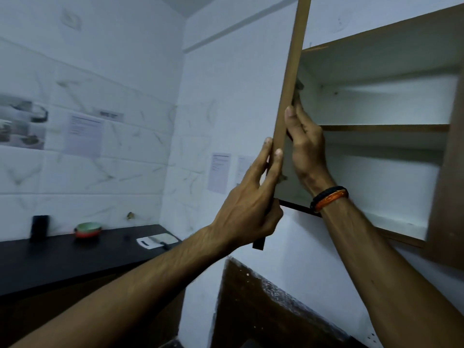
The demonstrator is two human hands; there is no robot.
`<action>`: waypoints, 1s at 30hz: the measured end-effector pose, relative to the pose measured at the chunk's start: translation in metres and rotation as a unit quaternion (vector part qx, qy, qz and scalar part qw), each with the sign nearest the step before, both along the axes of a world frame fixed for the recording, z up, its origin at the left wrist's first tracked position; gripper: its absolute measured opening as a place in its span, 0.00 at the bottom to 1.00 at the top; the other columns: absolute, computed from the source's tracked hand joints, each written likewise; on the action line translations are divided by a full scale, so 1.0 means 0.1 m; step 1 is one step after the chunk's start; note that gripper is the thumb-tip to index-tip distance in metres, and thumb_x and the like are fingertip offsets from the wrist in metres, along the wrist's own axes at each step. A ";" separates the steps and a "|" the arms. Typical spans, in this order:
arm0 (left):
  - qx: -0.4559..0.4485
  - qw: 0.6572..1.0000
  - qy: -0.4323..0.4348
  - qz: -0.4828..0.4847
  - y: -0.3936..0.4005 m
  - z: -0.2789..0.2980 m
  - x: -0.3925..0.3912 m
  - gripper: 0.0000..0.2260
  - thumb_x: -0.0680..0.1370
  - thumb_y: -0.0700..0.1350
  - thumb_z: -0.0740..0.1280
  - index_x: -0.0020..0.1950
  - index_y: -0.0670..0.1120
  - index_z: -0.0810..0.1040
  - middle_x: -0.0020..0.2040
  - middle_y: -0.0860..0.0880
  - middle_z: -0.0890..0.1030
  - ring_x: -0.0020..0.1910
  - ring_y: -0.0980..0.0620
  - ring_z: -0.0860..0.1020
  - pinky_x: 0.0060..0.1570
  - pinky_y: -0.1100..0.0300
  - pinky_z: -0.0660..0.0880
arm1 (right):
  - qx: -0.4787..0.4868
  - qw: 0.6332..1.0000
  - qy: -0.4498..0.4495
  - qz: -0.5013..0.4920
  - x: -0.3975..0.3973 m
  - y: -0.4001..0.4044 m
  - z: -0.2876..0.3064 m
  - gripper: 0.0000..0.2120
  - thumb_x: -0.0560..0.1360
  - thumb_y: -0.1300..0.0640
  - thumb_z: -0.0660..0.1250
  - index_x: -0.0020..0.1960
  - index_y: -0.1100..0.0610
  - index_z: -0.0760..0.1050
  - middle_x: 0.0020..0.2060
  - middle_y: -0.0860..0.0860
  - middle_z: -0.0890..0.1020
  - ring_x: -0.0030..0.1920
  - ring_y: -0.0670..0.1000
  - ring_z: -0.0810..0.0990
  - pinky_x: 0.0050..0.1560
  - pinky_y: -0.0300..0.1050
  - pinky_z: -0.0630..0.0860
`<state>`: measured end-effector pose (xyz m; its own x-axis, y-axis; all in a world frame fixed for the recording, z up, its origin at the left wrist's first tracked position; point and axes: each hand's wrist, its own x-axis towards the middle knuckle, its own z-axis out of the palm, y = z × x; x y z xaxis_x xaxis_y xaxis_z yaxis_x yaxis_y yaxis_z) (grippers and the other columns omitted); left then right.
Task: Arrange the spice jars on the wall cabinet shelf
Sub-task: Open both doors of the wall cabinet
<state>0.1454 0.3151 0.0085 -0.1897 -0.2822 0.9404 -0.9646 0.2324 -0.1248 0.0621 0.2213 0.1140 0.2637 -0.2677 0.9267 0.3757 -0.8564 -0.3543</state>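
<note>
Both hands up at the wall cabinet (381, 59): left hand (247, 204) grasping the open cabinet door (292, 76) by its edge, right hand (305, 146) with fingers (292, 121) wrapped round the same edge higher up, the shelf (384, 128) bare, no spice jars in view.

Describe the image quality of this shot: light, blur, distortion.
Head view: dim, bluish light; wide-angle bend curves the cabinet shelves and door edge; wall papers and counter items are soft and unreadable; both hands, left and right, fairly sharp on the door; no strong glare.
</note>
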 end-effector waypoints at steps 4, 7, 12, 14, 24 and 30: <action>-0.031 0.997 0.050 0.044 0.17 -0.01 0.36 0.38 0.74 0.32 0.65 0.81 0.37 0.51 0.82 0.39 0.46 0.81 0.50 0.50 0.62 0.62 0.76 | -0.042 0.999 0.029 -0.005 0.38 0.10 -0.02 0.27 0.84 0.48 0.59 0.81 0.54 0.60 0.80 0.47 0.62 0.79 0.42 0.60 0.80 0.44 0.59; -0.048 0.991 0.096 0.083 0.25 0.00 0.64 0.38 0.74 0.30 0.66 0.81 0.38 0.52 0.82 0.40 0.49 0.81 0.50 0.49 0.66 0.80 0.55 | -0.076 0.994 0.070 -0.039 0.71 0.16 -0.05 0.27 0.85 0.52 0.58 0.82 0.52 0.56 0.82 0.47 0.57 0.81 0.43 0.54 0.81 0.42 0.54; -0.042 0.978 0.154 0.134 0.34 -0.01 1.05 0.39 0.73 0.28 0.65 0.80 0.36 0.51 0.81 0.38 0.50 0.81 0.44 0.50 0.69 0.78 0.47 | -0.164 0.968 0.133 -0.134 1.20 0.22 -0.14 0.31 0.84 0.56 0.59 0.83 0.50 0.50 0.83 0.51 0.50 0.82 0.50 0.50 0.79 0.45 0.53; -0.031 0.974 0.170 0.148 0.36 -0.01 1.20 0.39 0.73 0.28 0.65 0.80 0.36 0.50 0.81 0.38 0.50 0.81 0.43 0.50 0.70 0.76 0.47 | -0.198 0.953 0.154 -0.168 1.37 0.19 -0.20 0.32 0.84 0.57 0.60 0.83 0.51 0.49 0.83 0.52 0.49 0.83 0.52 0.50 0.78 0.45 0.52; 0.092 0.931 0.112 0.336 0.35 -0.05 2.04 0.39 0.75 0.33 0.68 0.82 0.42 0.52 0.81 0.35 0.40 0.75 0.34 0.61 0.56 0.44 0.78 | -0.236 0.906 0.265 -0.229 2.00 -0.06 -0.46 0.40 0.79 0.59 0.66 0.83 0.54 0.47 0.83 0.57 0.42 0.83 0.57 0.43 0.79 0.55 0.61; 0.076 0.893 -0.055 0.440 0.31 -0.03 2.23 0.38 0.67 0.28 0.64 0.77 0.31 0.59 0.79 0.30 0.49 0.79 0.32 0.46 0.78 0.42 0.52 | -0.243 0.903 0.251 -0.251 2.16 -0.08 -0.58 0.41 0.78 0.59 0.65 0.83 0.56 0.44 0.82 0.60 0.40 0.82 0.60 0.40 0.81 0.60 0.53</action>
